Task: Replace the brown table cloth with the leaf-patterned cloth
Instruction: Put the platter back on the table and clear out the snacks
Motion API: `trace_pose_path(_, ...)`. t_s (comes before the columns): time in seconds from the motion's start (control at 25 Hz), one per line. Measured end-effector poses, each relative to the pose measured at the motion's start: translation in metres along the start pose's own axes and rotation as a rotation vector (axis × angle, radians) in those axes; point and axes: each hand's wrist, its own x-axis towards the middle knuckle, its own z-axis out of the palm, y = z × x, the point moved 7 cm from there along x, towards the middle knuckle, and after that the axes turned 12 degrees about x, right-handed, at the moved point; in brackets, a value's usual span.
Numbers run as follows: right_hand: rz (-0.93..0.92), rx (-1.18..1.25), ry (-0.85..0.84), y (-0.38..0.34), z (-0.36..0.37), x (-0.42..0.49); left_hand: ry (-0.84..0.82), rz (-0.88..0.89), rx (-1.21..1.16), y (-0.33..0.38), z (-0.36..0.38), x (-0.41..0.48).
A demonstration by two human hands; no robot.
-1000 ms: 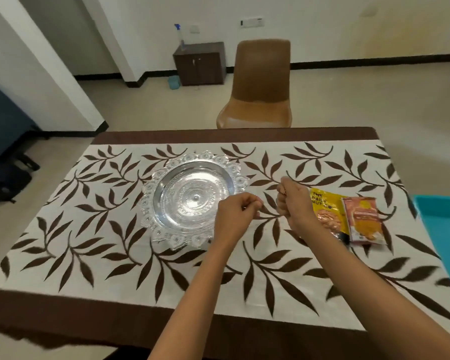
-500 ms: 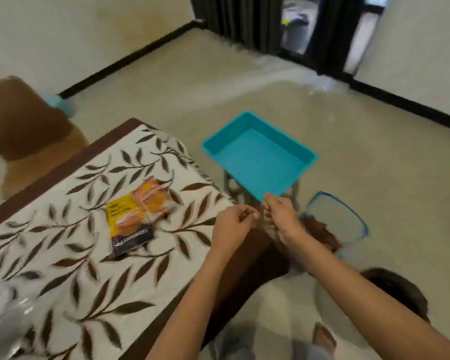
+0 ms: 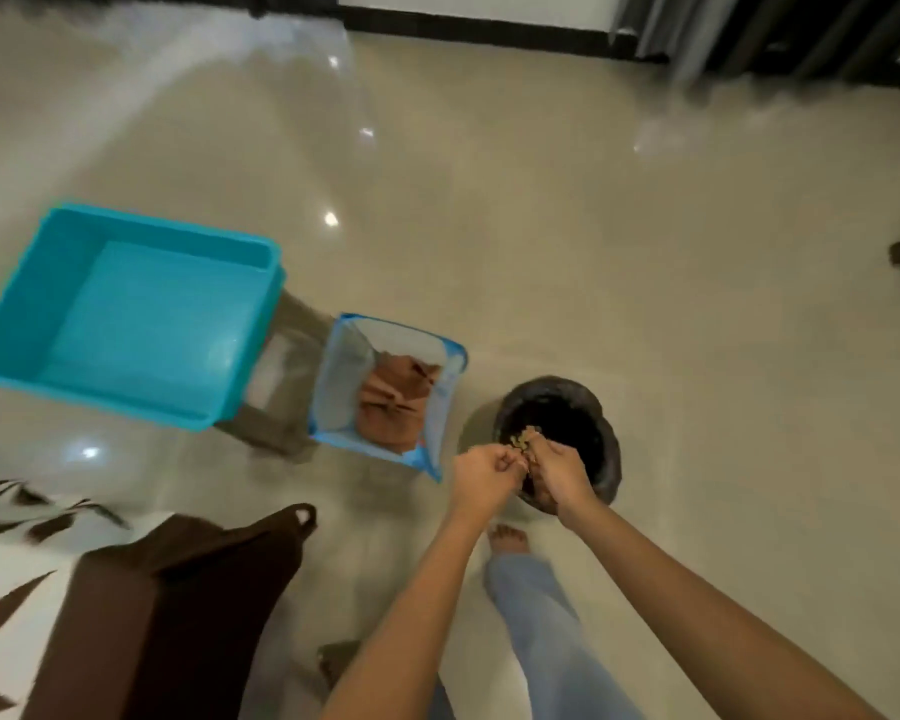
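1. Leaf cloth (image 3: 17,558) already spread on the table at lower left, over a brown cloth (image 3: 141,615) whose corner hangs down off the table corner.
2. Looks close to finished as far as the swap goes: patterned cloth on top, though blurred and only one corner in view, so evenness cannot be judged.
3. Folded orange-brown fabric (image 3: 393,402) lying in a blue-rimmed bag (image 3: 450,376) on the floor, beside a teal tub (image 3: 126,314); possibly another removed cloth, cannot tell.
4. Left hand (image 3: 481,472) and right hand (image 3: 559,472) held together above a dark bin (image 3: 559,439), fingers curled and pinching small tan scraps (image 3: 526,438); what the scraps are cannot be made out.
5. Likely left to do: dropping the scraps into the bin, perhaps straightening the cloth.
6. No brand, label or writing readable anywhere in view.
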Motion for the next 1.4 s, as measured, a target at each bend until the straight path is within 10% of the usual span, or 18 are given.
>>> trace_pose_path(0.4,0.44,0.549,0.295,0.09,-0.091,0.14,-0.096,-0.453,-0.246,-0.032,0.142,0.119)
trace_pose_path(1.16,0.406,0.707,0.33,0.08,-0.087,0.182,-0.136,-0.314,-0.198,-0.013,0.163,0.148)
trace_pose_path(1.4,0.4,0.681,0.289,0.073,-0.082,0.176,-0.469,-0.331,-0.36,0.027,0.188,0.11)
